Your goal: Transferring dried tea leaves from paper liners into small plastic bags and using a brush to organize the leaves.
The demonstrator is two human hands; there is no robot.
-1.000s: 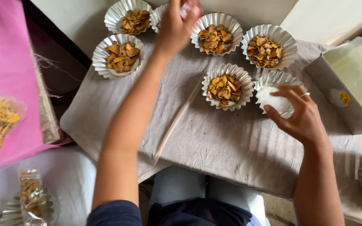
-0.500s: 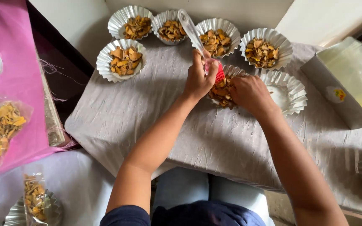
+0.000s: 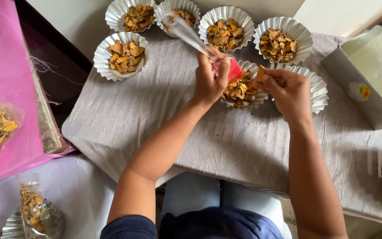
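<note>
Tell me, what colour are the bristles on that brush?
Red bristles, seen best in the head view, on the clear-handled brush in the left hand.

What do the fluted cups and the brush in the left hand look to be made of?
Fluted cups: thin metal foil by the look, silvery, shiny, with crimped pleated walls.
Brush in the left hand: red bristles that look like silicone, on a clear, probably plastic handle; motion blur leaves this open.

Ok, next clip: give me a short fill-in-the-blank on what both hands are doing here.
1. The left hand holds a brush whose bristles are ___.
2. The right hand pinches one yellow-brown ___ above the foil cups.
3. The foil cup under the right hand looks ___.

Missing words: red; chip; empty
</note>
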